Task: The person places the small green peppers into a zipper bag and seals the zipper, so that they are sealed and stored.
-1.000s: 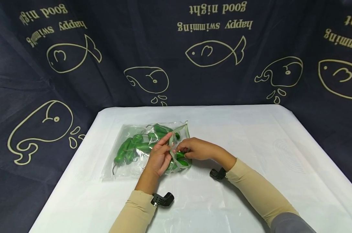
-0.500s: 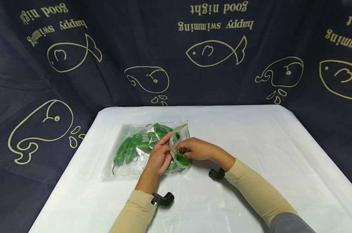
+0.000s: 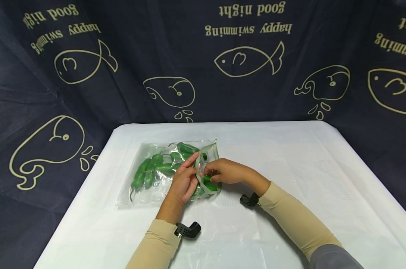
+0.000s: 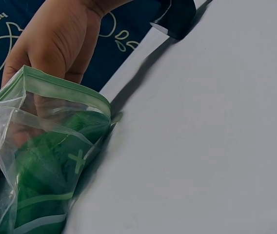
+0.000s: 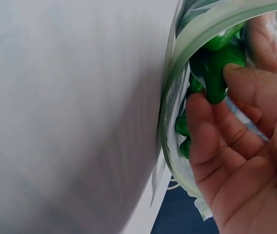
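Observation:
A clear zip-top plastic bag (image 3: 146, 197) with a pale green rim lies on its side, its mouth facing right and held apart. Several green peppers (image 3: 142, 171) are inside. With my left hand (image 3: 184, 182) I hold the near-left edge of the mouth, index finger stretched along the rim. My right hand (image 3: 228, 172) reaches into the opening. In the right wrist view, its thumb and fingers pinch a glossy green pepper (image 5: 220, 73) just inside the rim. Through the bag in the left wrist view, the right fingertips show only blurred.
The bag rests on a white-covered table (image 3: 290, 157). A dark blue curtain (image 3: 203, 101) with fish and whale drawings hangs behind and to the sides. Black wrist cameras (image 3: 188, 230) sit on both forearms.
My right hand and forearm shift very slightly at the bag's mouth. A few peppers at the left of the bag move a little. My left hand stays in place.

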`<state>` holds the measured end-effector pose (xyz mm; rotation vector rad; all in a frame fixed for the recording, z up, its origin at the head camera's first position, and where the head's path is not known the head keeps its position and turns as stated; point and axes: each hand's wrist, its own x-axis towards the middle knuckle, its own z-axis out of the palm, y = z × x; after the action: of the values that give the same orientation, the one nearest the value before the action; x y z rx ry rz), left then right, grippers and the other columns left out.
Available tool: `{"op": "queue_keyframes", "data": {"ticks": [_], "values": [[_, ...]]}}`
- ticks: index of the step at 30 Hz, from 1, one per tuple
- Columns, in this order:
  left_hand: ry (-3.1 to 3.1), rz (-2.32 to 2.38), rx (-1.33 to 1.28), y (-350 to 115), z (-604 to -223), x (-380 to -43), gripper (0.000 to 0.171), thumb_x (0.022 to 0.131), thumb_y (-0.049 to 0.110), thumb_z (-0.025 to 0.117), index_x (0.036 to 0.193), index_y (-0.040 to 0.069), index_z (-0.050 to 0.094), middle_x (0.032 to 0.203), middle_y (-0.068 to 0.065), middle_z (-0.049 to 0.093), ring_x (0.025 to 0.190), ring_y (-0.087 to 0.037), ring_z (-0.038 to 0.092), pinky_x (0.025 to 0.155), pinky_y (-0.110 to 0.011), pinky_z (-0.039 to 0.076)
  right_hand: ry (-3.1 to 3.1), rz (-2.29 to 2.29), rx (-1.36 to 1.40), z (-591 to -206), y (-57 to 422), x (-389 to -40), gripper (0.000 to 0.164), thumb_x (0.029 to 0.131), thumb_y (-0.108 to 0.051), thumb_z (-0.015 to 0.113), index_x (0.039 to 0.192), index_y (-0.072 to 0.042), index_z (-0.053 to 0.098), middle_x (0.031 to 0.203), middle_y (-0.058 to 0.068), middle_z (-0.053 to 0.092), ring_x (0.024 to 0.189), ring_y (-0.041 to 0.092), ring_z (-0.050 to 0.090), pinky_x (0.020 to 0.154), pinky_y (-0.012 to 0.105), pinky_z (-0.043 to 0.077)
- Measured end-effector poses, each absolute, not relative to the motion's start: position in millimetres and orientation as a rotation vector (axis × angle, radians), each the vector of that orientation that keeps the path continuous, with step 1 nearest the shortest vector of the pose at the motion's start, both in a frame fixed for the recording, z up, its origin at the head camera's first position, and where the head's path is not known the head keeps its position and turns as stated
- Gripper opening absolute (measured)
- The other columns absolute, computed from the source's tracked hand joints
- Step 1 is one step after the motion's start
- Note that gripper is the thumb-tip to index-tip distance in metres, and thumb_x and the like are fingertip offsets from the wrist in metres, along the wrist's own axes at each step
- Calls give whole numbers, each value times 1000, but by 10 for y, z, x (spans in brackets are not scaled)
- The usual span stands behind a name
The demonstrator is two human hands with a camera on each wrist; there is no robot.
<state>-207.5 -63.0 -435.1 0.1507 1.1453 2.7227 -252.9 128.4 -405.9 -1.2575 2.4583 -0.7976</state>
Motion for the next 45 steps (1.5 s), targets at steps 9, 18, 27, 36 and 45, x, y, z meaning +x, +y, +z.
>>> {"op": "queue_keyframes", "data": {"ticks": [9, 18, 27, 36, 45], "values": [[1142, 2731, 138, -622, -4356, -2079, 58, 90, -16, 38, 146, -4, 43, 140, -8, 46, 96, -14, 51, 71, -20, 45, 2468, -793, -1254, -4068, 1298, -2553, 10, 90, -4, 68, 95, -13, 67, 78, -9, 60, 70, 7, 52, 63, 25, 46], [1147, 2729, 141, -618, -4340, -2076, 57, 91, -16, 38, 147, -5, 41, 140, -9, 46, 97, -14, 51, 71, -20, 45, 2495, -763, -1228, -4095, 1275, -2590, 7, 91, -13, 72, 89, -13, 66, 72, -10, 55, 64, 5, 47, 60, 24, 41], [1146, 2718, 142, -626, -4342, -2067, 57, 91, -15, 37, 146, -4, 42, 141, -10, 45, 96, -13, 51, 71, -20, 46, 2520, -683, -1189, -4115, 1238, -2622, 15, 92, -19, 72, 82, -14, 62, 68, -9, 54, 61, 5, 46, 58, 24, 39], [1146, 2719, 125, -617, -4350, -2077, 57, 91, -16, 36, 146, -4, 41, 141, -8, 45, 95, -13, 50, 72, -20, 45, 2513, -634, -1202, -4136, 1185, -2640, 25, 93, -21, 69, 71, -15, 58, 62, -9, 47, 55, 5, 40, 55, 23, 34], [1142, 2709, 159, -625, -4355, -2081, 59, 91, -16, 33, 149, -5, 36, 148, -10, 40, 108, -17, 49, 81, -23, 46, 2462, -661, -1249, -4085, 1150, -2585, 6, 93, -13, 69, 88, -13, 65, 76, -9, 58, 68, 5, 50, 63, 23, 42]]}}
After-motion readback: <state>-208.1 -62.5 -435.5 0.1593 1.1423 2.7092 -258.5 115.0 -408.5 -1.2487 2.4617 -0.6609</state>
